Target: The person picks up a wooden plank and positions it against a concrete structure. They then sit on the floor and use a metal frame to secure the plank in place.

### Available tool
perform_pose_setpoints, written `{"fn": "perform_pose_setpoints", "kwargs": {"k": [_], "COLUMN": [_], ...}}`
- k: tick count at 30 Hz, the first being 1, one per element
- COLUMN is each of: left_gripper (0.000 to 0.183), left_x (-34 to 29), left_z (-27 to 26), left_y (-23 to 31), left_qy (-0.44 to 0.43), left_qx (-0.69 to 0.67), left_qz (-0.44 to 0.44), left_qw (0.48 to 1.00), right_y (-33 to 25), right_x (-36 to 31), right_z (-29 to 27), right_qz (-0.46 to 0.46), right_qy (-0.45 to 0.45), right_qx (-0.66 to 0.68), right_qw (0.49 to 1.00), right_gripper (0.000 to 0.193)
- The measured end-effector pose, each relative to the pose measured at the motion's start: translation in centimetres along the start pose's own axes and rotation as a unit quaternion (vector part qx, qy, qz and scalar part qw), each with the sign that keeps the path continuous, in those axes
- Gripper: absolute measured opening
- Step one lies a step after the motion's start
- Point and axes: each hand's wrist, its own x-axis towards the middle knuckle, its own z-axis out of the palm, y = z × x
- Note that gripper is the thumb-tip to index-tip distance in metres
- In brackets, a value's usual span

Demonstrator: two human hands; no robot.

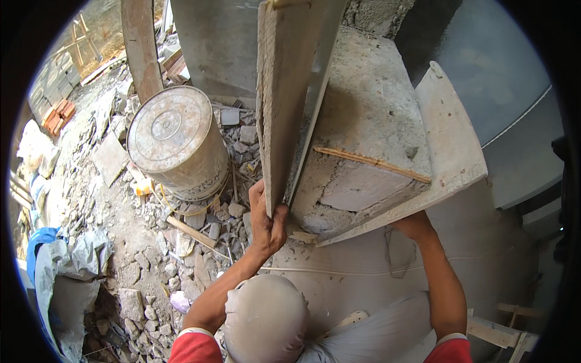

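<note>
You are fitting formwork to the concrete step [369,121] at upper centre. Your left hand [266,221] grips the bottom of the upright board [281,91] at frame centre. Your right hand [411,225] reaches under the sloped board [451,139] at right; its grip is hidden. Next, press the upright board flush.

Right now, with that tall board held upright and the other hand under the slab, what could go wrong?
1. The left hand grips only the bottom end of the upright wooden board; it might tip sideways, perhaps onto the overturned bucket.
2. The right hand sits under the edge of the flat board; if that shifts, the fingers could get pinched.
3. Loose rubble lies below, so footing may be unsteady.
</note>
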Motion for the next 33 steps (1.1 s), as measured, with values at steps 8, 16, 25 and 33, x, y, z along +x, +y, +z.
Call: {"fn": "perform_pose_setpoints", "kwargs": {"k": [8, 16, 25, 33], "left_gripper": [0.042, 0.046, 0.036, 0.033], "left_x": [-0.8, -1.6, -1.9, -1.0], "left_z": [0.0, 0.5, 1.1, 1.6], "left_y": [0.3, -0.7, 0.2, 1.6], "left_qy": [-0.046, -0.037, -0.008, -0.003], "left_qx": [0.033, 0.014, -0.008, 0.012], "left_qz": [-0.005, -0.026, -0.074, -0.075], "left_qw": [0.998, 0.999, 0.997, 0.997], "right_y": [-3.0, -3.2, -1.9, -1.2], "right_x": [0.5, 0.9, 0.9, 1.5], "right_z": [0.1, 0.3, 0.6, 1.1], "right_qz": [-0.014, -0.067, -0.097, -0.137], "right_qy": [-0.036, -0.016, -0.023, -0.004], "right_qx": [0.127, 0.143, 0.186, 0.189], "right_qw": [0.991, 0.987, 0.977, 0.972], "right_gripper": [0.093, 0.11, 0.107, 0.105]}}
